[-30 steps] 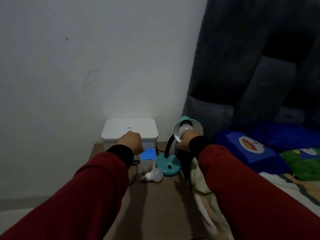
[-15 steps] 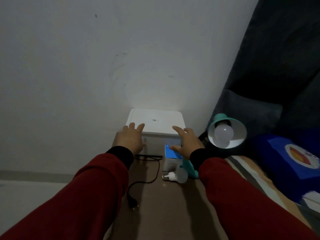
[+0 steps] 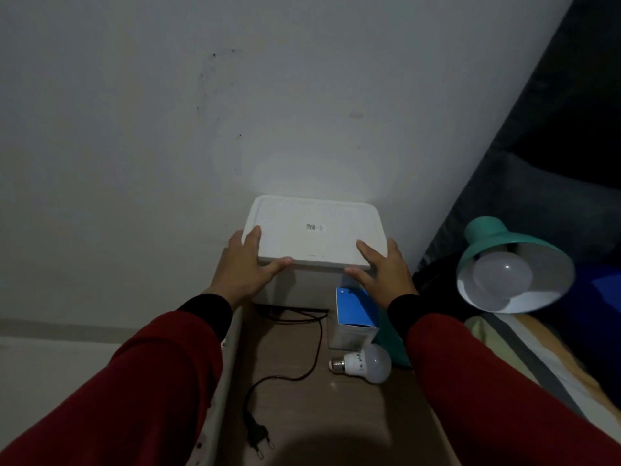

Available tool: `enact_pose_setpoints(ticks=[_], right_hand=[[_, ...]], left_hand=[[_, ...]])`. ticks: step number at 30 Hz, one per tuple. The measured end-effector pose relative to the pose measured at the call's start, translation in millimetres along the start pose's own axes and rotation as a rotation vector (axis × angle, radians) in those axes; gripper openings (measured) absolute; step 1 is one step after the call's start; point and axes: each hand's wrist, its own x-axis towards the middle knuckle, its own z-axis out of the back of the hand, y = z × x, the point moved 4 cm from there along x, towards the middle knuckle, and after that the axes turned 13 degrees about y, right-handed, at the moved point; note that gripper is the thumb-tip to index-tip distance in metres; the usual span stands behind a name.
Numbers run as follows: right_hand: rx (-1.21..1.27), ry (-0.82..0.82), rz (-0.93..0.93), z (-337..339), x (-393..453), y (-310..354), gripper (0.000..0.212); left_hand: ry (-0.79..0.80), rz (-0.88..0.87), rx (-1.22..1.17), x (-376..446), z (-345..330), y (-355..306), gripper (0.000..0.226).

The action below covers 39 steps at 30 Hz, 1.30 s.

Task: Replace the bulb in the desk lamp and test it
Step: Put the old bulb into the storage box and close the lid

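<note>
A teal desk lamp [image 3: 494, 237] leans at the right with a white bulb [image 3: 502, 275] screwed into its shade, unlit. A second white bulb [image 3: 364, 363] lies loose on the brown table [image 3: 336, 425], beside a blue and white bulb box [image 3: 354, 312]. The lamp's black cord and unplugged two-pin plug [image 3: 257, 437] trail across the table. My left hand [image 3: 247, 269] and my right hand [image 3: 381, 269] grip the front corners of a white lidded box [image 3: 316, 230] standing against the wall.
The grey wall rises right behind the white box. A dark padded headboard [image 3: 551, 156] and a bed with blue pillows and striped sheets [image 3: 537, 344] fill the right side. Pale floor lies to the left of the table.
My right hand left the lamp shade and both hands moved onto the white box's front corners. The camera came closer and tilted down, and the lamp shade now faces me.
</note>
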Motion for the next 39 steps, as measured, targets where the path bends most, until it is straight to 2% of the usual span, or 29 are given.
enact_pose_setpoints(ticks=[5,10,20,29,39], right_hand=[[0.016,-0.05,0.049,8.0,0.4,1.9,0.056],[0.006,-0.108,0.058,23.5,-1.3,11.5,0.058],[0.038,-0.179,0.128,53.5,-23.6,42.3,0.059],[0.111,-0.178,0.114,33.6,-130.1,32.7,0.06],[0.12,-0.109,0.005,-26.1,-271.1,-16.2,0.058]], left_hand=[[-0.098,-0.049,-0.038,-3.3,2.7,-6.9,0.08],[-0.155,-0.056,-0.105,-3.3,13.6,-14.3,0.081],[-0.246,-0.094,-0.085,-28.2,44.3,-39.1,0.081],[-0.227,-0.09,-0.092,-133.2,31.7,-42.2,0.085],[-0.139,-0.024,-0.047,-263.7,-40.3,-19.3,0.086]])
